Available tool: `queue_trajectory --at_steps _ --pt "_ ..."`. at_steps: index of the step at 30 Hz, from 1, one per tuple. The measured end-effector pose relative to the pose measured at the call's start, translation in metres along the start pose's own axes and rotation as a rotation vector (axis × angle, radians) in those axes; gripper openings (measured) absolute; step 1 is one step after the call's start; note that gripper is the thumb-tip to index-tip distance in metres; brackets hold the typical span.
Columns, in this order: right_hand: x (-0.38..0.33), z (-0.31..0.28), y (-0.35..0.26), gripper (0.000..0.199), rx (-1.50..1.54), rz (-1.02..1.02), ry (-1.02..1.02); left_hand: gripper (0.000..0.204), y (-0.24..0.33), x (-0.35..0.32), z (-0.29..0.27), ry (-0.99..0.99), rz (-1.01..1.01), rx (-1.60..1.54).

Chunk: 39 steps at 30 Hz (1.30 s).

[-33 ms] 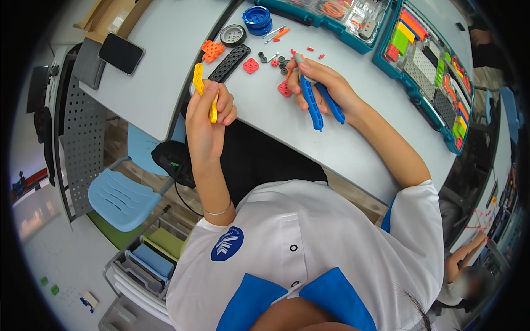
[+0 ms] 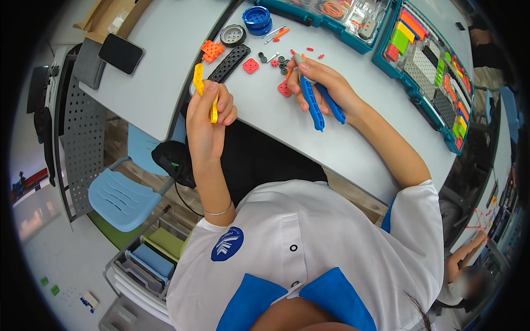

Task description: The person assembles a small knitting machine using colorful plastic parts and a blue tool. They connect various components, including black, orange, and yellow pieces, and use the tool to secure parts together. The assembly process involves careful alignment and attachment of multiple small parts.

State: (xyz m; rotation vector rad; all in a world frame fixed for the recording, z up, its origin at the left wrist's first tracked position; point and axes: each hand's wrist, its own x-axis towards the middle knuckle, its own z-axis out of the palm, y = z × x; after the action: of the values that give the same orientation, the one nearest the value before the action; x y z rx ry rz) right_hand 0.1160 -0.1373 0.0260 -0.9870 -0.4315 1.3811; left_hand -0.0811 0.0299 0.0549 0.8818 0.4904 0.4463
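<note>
A round blue badge (image 2: pixel 227 244) on the white, blue-collared cloth shirt (image 2: pixel 331 237) bears small white lettering (image 2: pixel 234 233) above slanted white bars (image 2: pixel 224 246); the lettering seems too blurred to read surely.

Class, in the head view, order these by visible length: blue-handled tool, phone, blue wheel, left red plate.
Largest to smallest:
1. Blue-handled tool
2. Phone
3. Blue wheel
4. Left red plate
</note>
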Motion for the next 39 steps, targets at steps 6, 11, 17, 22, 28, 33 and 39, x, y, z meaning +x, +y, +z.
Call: queue_trajectory --at_steps 6,11,17,22,28,33,39 --pt "0.0 0.002 0.001 0.066 -0.103 -0.074 0.048 0.019 -0.004 0.006 -0.001 -0.007 0.011 0.002" --pt "0.002 0.0 0.003 0.066 -0.109 -0.074 0.024 0.018 -0.006 0.005 0.001 0.013 0.01 0.022" --pt "0.002 0.004 0.004 0.065 -0.09 -0.085 0.058 0.02 -0.009 0.004 0.008 0.041 -0.027 0.101" --pt "0.003 0.006 0.008 0.064 -0.109 -0.118 0.066 0.017 -0.011 0.005 0.008 0.019 -0.033 -0.009" --pt "0.001 0.004 0.003 0.06 -0.152 -0.091 -0.022 0.013 -0.014 0.006 -0.001 0.059 0.018 0.079" --pt "0.001 0.003 0.006 0.055 -0.133 -0.081 -0.039 0.021 -0.019 0.008 0.009 0.142 0.111 0.541" --pt "0.001 0.004 0.005 0.051 -0.136 -0.089 -0.065 0.026 -0.036 0.009 0.016 0.123 0.158 0.886"
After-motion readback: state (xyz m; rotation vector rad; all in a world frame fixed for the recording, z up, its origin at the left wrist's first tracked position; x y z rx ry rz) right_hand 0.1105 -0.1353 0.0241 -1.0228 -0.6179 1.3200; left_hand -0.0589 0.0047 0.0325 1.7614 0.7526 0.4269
